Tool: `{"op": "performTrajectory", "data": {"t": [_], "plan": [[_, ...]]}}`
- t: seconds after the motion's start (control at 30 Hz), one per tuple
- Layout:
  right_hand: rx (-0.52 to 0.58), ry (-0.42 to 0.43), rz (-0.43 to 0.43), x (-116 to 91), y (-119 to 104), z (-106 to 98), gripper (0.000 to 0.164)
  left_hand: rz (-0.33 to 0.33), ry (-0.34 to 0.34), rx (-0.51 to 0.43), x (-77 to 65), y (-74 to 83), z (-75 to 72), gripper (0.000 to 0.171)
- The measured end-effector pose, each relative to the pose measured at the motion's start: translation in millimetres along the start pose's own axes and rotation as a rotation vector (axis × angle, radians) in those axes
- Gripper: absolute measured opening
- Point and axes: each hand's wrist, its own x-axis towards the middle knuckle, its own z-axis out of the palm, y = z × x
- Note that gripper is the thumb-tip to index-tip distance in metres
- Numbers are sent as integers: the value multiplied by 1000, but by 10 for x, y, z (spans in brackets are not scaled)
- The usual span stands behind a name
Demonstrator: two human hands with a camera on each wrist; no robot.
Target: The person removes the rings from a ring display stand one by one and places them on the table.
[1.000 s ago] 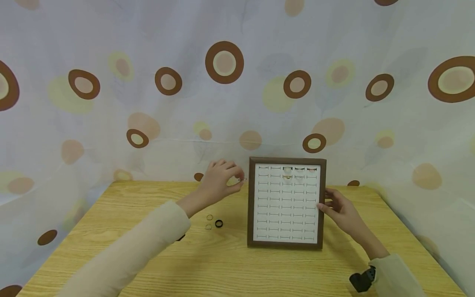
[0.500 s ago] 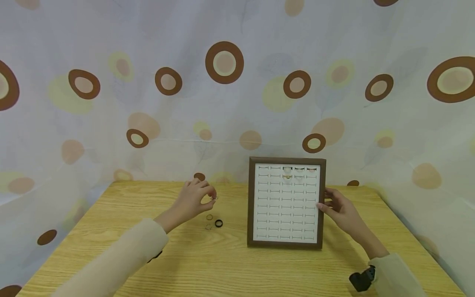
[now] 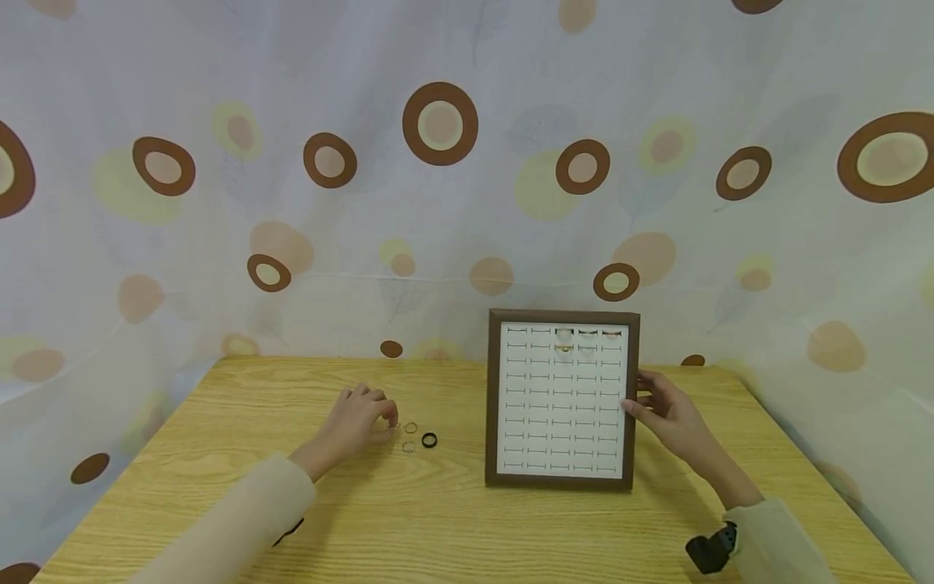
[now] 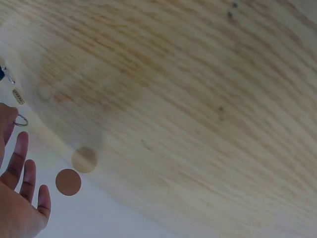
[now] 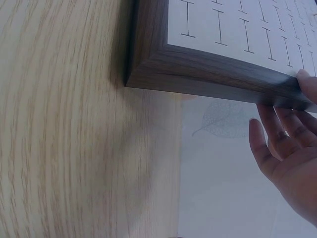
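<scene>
Low over the table, my left hand (image 3: 357, 423) pinches a thin silver ring (image 4: 21, 120) between thumb and index finger; the other fingers spread loosely. Just to the right of those fingertips lie two thin rings, one farther back (image 3: 411, 427) and one nearer (image 3: 409, 447), with a black ring (image 3: 429, 440) beside them. A ring display board (image 3: 562, 405), brown-framed with a white slotted face, stands upright on the table. My right hand (image 3: 667, 414) grips its right edge, thumb on the front and fingers behind. Several rings sit in slots of its top two rows.
The wooden table (image 3: 409, 527) reaches back to a patterned curtain (image 3: 467, 203). A black wrist device (image 3: 711, 549) shows at my right sleeve.
My left hand has moved left and down from beside the board's left edge to the loose rings, with the ring in its fingers. My right hand and the board have stayed put.
</scene>
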Motion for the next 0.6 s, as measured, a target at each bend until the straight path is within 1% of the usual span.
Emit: {"op": "performTrajectory", "data": {"t": [0.23,0.6], "plan": [[9,-16,20,-6,-5,0,51,-12,-39,1,-68,-25,71,14],[13,-15,19,-13,-12,3,50,-59,-90,-11,-75,-55,100,11]]}}
